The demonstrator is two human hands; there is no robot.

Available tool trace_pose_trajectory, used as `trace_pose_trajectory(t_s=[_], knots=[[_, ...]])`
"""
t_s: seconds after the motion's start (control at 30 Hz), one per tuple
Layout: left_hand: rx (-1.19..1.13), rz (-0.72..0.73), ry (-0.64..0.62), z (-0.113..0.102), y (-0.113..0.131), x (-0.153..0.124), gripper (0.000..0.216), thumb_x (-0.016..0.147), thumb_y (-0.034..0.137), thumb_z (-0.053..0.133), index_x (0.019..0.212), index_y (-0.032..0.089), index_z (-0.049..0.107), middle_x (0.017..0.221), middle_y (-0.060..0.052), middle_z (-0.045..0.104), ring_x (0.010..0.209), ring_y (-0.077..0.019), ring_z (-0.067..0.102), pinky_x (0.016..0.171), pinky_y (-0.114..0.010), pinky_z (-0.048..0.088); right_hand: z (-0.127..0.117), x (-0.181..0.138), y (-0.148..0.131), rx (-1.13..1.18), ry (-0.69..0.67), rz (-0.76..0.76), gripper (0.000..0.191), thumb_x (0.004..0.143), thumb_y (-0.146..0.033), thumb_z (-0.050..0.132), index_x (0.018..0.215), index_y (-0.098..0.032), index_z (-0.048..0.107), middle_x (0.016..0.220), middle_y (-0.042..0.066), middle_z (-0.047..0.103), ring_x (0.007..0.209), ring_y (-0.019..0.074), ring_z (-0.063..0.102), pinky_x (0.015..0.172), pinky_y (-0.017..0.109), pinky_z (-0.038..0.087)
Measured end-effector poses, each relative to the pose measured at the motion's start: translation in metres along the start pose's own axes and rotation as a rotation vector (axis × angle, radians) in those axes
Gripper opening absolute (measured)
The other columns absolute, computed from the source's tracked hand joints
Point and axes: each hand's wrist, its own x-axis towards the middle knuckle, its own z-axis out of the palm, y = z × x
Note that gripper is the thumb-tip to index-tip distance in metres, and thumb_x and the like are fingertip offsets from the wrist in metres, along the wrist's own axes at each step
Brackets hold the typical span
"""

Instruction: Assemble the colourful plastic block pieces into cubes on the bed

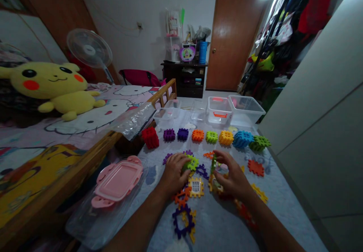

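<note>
Two toy pieces are held over a grey-blue cloth (218,221): a green block (191,164) is cupped beneath the curled left hand (176,172), and a green-and-yellow piece (213,172) is pinched by the right hand (232,172), with loose pieces (183,221) lying just nearer the viewer.

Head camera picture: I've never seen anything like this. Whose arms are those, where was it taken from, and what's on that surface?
No machine here: those are a person's own bare hands, filmed by a camera worn on their head, looking forward and down. On the pale blue cloth stands a row of plastic blocks, including a red cube and a blue cube, with flat pieces scattered nearer the hands. The left hand rests over a lime green block. The right hand pinches joined green and yellow pieces.
</note>
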Motion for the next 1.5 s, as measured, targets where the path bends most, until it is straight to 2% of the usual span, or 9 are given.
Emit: trace_pose_trajectory(t_s=[0.17,0.47,0.63,0.83,0.97,1.03,1.13,1.27,1.5], knots=[[-0.003,-0.010,0.021,-0.003,0.002,0.000,0.023,0.075,0.017,0.062,0.097,0.023,0.065,0.101,-0.006,0.064,0.104,-0.0248,0.056,0.096,-0.043,0.043,-0.018,0.007,0.018,0.208,-0.018,0.174,0.051,0.079,-0.029,0.053,0.128,-0.020,0.046,0.113,0.009,0.059,0.096,0.0202,0.061,0.085,0.038,0.052],[-0.025,-0.048,0.095,-0.009,0.003,-0.001,0.038,0.071,0.011,0.056,0.108,0.019,0.060,0.104,-0.007,0.063,0.102,-0.0241,0.057,0.095,-0.043,0.044,-0.028,0.010,0.026,-0.167,0.007,0.062,0.055,0.072,-0.026,0.056,0.126,-0.020,0.050,0.122,0.010,0.053,0.105,0.0250,0.055,0.093,0.045,0.047],[-0.041,-0.047,0.166,-0.009,0.000,-0.001,0.040,0.073,0.006,0.048,0.109,0.019,0.060,0.107,-0.007,0.062,0.105,-0.0228,0.055,0.098,-0.042,0.043,-0.031,0.009,0.031,-0.267,-0.081,0.040,0.055,0.075,-0.028,0.057,0.128,-0.020,0.050,0.129,0.012,0.052,0.122,0.0286,0.049,0.105,0.048,0.039],[0.002,-0.093,0.221,-0.009,-0.004,0.000,0.041,0.073,0.002,0.043,0.107,0.019,0.062,0.108,-0.007,0.062,0.108,-0.0221,0.053,0.101,-0.041,0.041,-0.040,0.006,0.016,-0.331,-0.268,0.007,0.035,0.078,-0.026,0.060,0.113,-0.022,0.060,0.124,0.010,0.055,0.116,0.0259,0.050,0.102,0.045,0.040],[0.056,-0.111,0.166,-0.008,-0.005,0.000,0.030,0.079,0.017,0.054,0.108,0.018,0.062,0.109,-0.007,0.063,0.108,-0.0246,0.053,0.099,-0.043,0.041,-0.035,0.002,-0.003,-0.395,-0.409,0.014,0.041,0.073,-0.028,0.070,0.112,-0.023,0.061,0.121,0.009,0.056,0.114,0.0286,0.047,0.098,0.048,0.039],[0.107,-0.110,0.124,-0.006,-0.004,-0.001,0.037,0.077,0.030,0.064,0.112,0.018,0.061,0.112,-0.009,0.063,0.109,-0.0274,0.052,0.099,-0.045,0.040,-0.029,0.001,-0.009,-0.426,-0.441,0.005,0.038,0.070,-0.024,0.071,0.108,-0.021,0.062,0.113,0.009,0.059,0.108,0.0285,0.048,0.095,0.046,0.040],[0.167,-0.113,0.100,-0.002,-0.003,0.000,0.048,0.070,0.036,0.072,0.113,0.018,0.061,0.114,-0.009,0.062,0.110,-0.0291,0.051,0.099,-0.047,0.039,-0.020,0.001,-0.012,-0.437,-0.436,-0.023,0.024,0.072,-0.019,0.067,0.096,-0.020,0.063,0.102,0.007,0.061,0.100,0.0259,0.051,0.089,0.042,0.041],[0.183,-0.122,0.118,-0.001,0.000,0.002,0.041,0.068,0.032,0.073,0.106,0.019,0.063,0.104,-0.007,0.063,0.103,-0.0274,0.054,0.095,-0.045,0.042,-0.014,0.000,-0.007,-0.414,-0.396,-0.048,0.018,0.078,-0.022,0.063,0.095,-0.019,0.062,0.100,0.008,0.061,0.097,0.0250,0.052,0.088,0.041,0.041],[0.093,-0.230,0.326,-0.013,-0.002,0.003,0.041,0.071,0.030,0.069,0.109,0.018,0.058,0.102,-0.007,0.062,0.102,-0.0264,0.055,0.094,-0.043,0.044,-0.010,0.000,0.003,-0.399,-0.305,-0.096,0.020,0.080,-0.024,0.058,0.099,-0.018,0.062,0.101,0.010,0.062,0.097,0.0258,0.053,0.086,0.042,0.043]])
